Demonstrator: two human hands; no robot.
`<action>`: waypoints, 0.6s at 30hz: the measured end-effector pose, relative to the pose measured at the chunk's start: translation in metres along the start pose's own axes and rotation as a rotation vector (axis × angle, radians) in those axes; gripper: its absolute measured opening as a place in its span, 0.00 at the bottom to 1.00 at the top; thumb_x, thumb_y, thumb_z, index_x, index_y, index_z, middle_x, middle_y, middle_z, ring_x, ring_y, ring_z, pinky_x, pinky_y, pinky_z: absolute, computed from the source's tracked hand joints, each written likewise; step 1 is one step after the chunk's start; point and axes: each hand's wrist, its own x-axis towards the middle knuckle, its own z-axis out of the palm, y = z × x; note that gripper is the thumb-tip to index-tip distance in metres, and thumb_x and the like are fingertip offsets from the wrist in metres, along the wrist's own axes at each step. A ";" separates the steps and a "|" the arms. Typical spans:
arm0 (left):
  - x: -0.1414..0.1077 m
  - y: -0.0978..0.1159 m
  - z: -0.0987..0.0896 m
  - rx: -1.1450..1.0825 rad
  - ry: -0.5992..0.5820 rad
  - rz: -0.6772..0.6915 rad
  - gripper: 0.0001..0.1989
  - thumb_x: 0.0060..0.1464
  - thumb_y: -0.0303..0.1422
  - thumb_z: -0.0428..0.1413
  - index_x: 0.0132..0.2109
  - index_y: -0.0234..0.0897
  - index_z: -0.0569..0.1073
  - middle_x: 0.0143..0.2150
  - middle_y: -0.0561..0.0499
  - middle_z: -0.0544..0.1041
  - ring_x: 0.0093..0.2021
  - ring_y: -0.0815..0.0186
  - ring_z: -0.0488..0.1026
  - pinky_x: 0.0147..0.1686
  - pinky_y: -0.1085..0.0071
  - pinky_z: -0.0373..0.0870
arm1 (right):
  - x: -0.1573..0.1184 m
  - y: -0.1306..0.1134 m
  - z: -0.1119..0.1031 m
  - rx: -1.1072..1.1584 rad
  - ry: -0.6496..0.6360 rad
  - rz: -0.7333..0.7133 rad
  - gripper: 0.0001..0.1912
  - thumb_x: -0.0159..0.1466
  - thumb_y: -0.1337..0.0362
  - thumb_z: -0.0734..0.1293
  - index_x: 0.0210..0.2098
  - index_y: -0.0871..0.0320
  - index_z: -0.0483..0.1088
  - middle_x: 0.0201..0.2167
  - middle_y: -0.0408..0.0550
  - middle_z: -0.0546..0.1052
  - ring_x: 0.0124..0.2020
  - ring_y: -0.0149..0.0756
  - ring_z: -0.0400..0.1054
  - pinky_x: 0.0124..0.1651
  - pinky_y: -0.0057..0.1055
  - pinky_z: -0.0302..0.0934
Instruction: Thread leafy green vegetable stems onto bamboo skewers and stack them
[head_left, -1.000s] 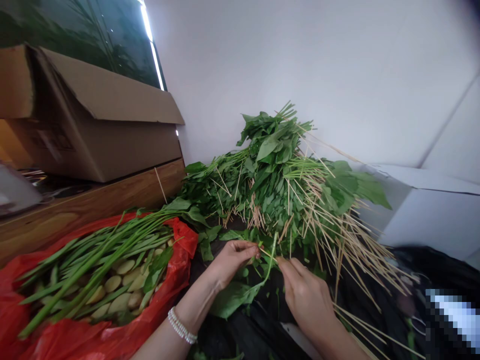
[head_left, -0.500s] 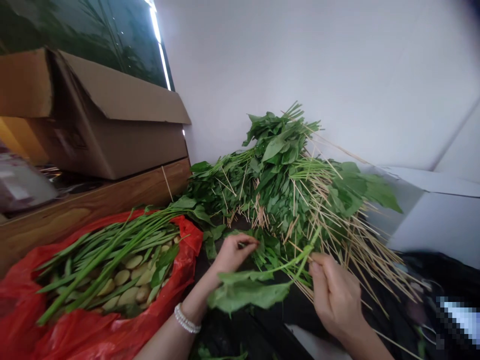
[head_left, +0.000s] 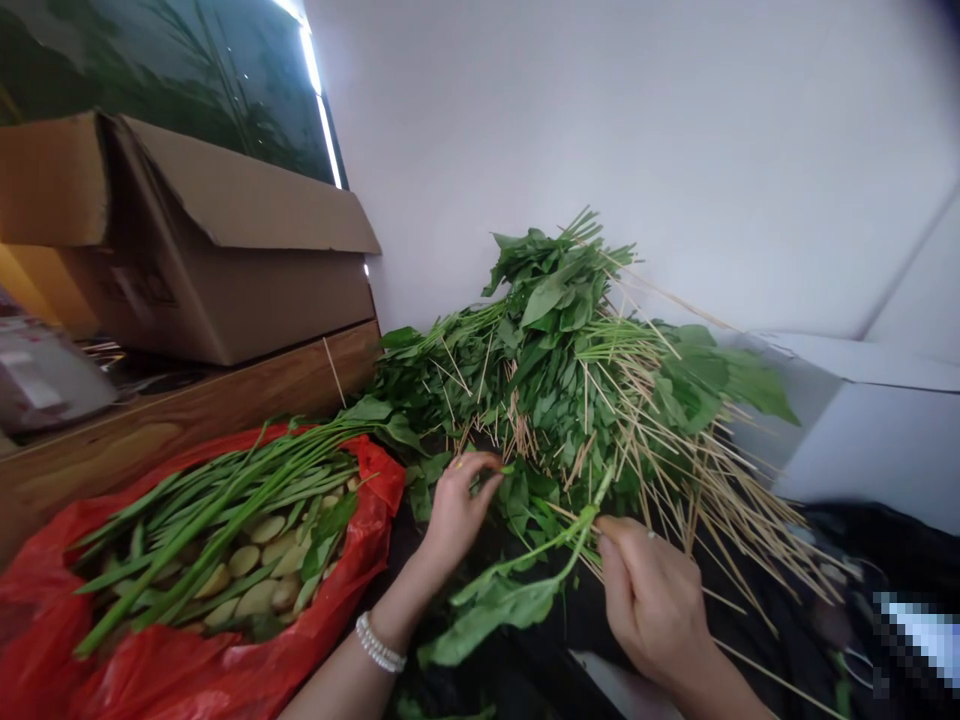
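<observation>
My right hand (head_left: 652,595) is closed at the lower right, its thumb and forefinger gripping a leafy green stem (head_left: 559,540). The stem's big leaf (head_left: 499,620) droops to the left, beneath my left wrist. A thin wooden stick lies close by those fingertips; whether they grip it too is unclear. My left hand (head_left: 459,505), with a beaded bracelet on its wrist, is pinched around a small green piece (head_left: 508,469) that shows at the fingertips. Behind both hands rises a heap of leafy greens (head_left: 551,370), bundled on thin wooden sticks (head_left: 742,510).
At the left a red plastic bag (head_left: 379,480) holds long green stalks (head_left: 217,510) and pale sliced pieces (head_left: 262,560). An open cardboard box (head_left: 277,300) stands on a wooden ledge (head_left: 330,375). A white box (head_left: 877,430) is at the right, against a white wall.
My right hand has shifted left and slightly down with the stem, and its leaf hangs lower. My left hand has risen slightly; a green bit now shows at its fingertips.
</observation>
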 end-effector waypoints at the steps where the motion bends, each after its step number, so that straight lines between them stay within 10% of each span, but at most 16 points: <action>1: 0.003 0.002 -0.002 -0.142 0.060 -0.084 0.04 0.53 0.32 0.58 0.37 0.38 0.76 0.39 0.48 0.78 0.41 0.61 0.73 0.45 0.65 0.67 | 0.000 0.000 0.001 -0.009 -0.020 0.022 0.09 0.66 0.72 0.58 0.43 0.61 0.68 0.28 0.48 0.73 0.27 0.33 0.68 0.33 0.30 0.59; 8: 0.005 0.009 -0.004 -0.856 0.019 -0.613 0.20 0.37 0.38 0.69 0.39 0.34 0.78 0.32 0.47 0.81 0.31 0.68 0.75 0.32 0.74 0.68 | -0.004 -0.002 0.010 -0.013 -0.214 0.144 0.15 0.69 0.69 0.54 0.47 0.58 0.69 0.31 0.47 0.75 0.30 0.32 0.72 0.35 0.26 0.62; 18: -0.003 0.017 0.004 -0.714 -0.106 -0.510 0.14 0.39 0.38 0.68 0.33 0.34 0.80 0.32 0.49 0.81 0.34 0.64 0.76 0.42 0.69 0.69 | -0.007 -0.004 0.017 -0.102 -0.285 0.200 0.15 0.69 0.69 0.53 0.44 0.58 0.70 0.30 0.45 0.76 0.29 0.34 0.73 0.30 0.27 0.60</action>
